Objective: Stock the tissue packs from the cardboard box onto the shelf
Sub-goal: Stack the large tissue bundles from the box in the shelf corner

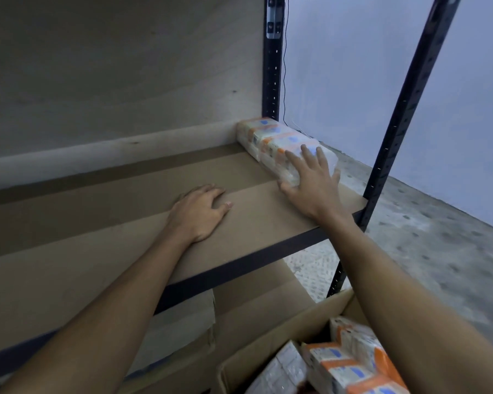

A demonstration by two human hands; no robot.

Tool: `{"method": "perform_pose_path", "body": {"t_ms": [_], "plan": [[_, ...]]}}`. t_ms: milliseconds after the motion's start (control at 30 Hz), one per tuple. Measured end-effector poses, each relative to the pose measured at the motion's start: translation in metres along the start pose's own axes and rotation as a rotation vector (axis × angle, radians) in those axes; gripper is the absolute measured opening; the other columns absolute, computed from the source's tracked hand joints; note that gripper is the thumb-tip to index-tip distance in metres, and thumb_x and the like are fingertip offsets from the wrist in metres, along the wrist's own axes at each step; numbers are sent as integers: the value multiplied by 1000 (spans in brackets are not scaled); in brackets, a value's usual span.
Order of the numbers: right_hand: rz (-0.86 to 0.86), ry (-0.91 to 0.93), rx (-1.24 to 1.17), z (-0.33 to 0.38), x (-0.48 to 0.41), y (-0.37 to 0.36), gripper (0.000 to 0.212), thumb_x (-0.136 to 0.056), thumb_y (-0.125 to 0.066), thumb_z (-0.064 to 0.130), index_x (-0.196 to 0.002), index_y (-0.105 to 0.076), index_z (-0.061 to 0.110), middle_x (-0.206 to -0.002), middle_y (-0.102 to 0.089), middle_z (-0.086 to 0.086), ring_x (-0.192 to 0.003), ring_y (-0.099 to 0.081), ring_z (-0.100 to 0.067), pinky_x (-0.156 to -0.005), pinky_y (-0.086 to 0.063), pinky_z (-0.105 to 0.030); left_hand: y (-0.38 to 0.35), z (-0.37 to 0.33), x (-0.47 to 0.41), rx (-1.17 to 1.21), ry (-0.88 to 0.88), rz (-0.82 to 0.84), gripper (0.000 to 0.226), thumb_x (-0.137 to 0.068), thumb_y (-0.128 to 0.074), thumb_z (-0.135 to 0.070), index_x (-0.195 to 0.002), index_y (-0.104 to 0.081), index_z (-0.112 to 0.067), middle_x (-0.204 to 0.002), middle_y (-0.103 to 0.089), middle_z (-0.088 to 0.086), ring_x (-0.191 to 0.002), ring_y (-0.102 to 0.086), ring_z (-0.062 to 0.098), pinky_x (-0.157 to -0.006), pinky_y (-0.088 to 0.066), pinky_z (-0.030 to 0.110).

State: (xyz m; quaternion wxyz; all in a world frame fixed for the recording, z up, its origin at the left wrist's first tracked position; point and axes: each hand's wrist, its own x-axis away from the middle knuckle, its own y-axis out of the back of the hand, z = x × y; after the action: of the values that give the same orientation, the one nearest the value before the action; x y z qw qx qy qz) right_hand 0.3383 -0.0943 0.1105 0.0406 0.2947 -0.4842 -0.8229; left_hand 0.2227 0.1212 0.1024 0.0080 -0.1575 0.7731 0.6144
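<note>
Tissue packs (350, 365) lie jumbled in the cardboard box (282, 334) at 5 o'clock. They are cut off by the bottom edge and partly hidden behind the right forearm (396, 294), and their print is too blurred to read. Above, the shelf (97, 251) board bears the left hand (199, 211) near centre, palm down, fingers loosely together. Toward 3 o'clock the right hand (310, 183) presses flat on a wrapped bundle (271, 137), fingers spread straight, covering its near end. The bundle runs toward 1 o'clock into the shelf's back corner, beside a dark post (272, 66).
</note>
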Motion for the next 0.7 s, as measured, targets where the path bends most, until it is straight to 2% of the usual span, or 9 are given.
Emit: {"method": "perform_pose_path", "body": {"t_ms": [100, 200, 300, 367, 467, 600, 700], "plan": [[84, 14, 65, 13, 28, 4, 67, -90, -48, 49, -150, -18, 42, -163, -2, -2, -149, 4, -25, -114, -12, -63, 6, -5, 10, 32, -6, -15, 47, -97, -40, -45, -140, -48, -26, -151, -40, -3, -139, -35, 19, -110, -29, 36], [194, -5, 56, 21, 56, 9, 56, -95, -41, 51, -147, -30, 35, -163, 5, -3, -149, 4, -28, -115, -9, -61, 10, -11, 22, 48, -14, 29, 46, -98, -40, -45, -141, -47, -28, -152, -39, -3, -140, -34, 20, -111, -28, 37], [270, 0, 89, 24, 80, 14, 47, -98, -30, 51, -138, -43, 30, -161, -10, -9, -148, -6, -31, -116, -6, -59, 10, -18, 38, 64, -29, 77, 50, -99, -37, -48, -145, -41, -28, -156, -31, -2, -144, -28, 19, -116, -22, 39], [289, 5, 97, 27, 94, 18, 47, -100, -24, 50, -137, -43, 28, -157, -25, -9, -147, -12, -31, -116, -5, -58, 9, -25, 49, 72, -51, 91, 52, -99, -36, -49, -147, -38, -28, -157, -28, -2, -145, -24, 19, -118, -18, 38], [281, 14, 111, 32, 114, 27, 47, -100, -25, 49, -138, -41, 27, -154, -30, -8, -146, -15, -31, -116, -9, -56, 7, -40, 71, 76, -87, 108, 53, -99, -34, -51, -148, -35, -30, -159, -24, -3, -147, -20, 18, -118, -15, 40], [295, 10, 119, 34, 146, 36, 53, -99, -32, 51, -147, -30, 29, -160, -18, -3, -148, -7, -25, -116, -11, -56, 1, -61, 102, 31, -165, 76, 54, -99, -33, -51, -149, -31, -31, -159, -23, -4, -147, -18, 17, -117, -13, 41], [262, 3, 87, 29, 174, 39, 57, -97, -37, 53, -149, -29, 30, -161, -17, -2, -149, -9, -24, -115, -15, -56, -8, -76, 122, 74, -227, 18, 54, -98, -37, -49, -149, -31, -30, -160, -21, -4, -148, -14, 16, -119, -7, 41]]}}
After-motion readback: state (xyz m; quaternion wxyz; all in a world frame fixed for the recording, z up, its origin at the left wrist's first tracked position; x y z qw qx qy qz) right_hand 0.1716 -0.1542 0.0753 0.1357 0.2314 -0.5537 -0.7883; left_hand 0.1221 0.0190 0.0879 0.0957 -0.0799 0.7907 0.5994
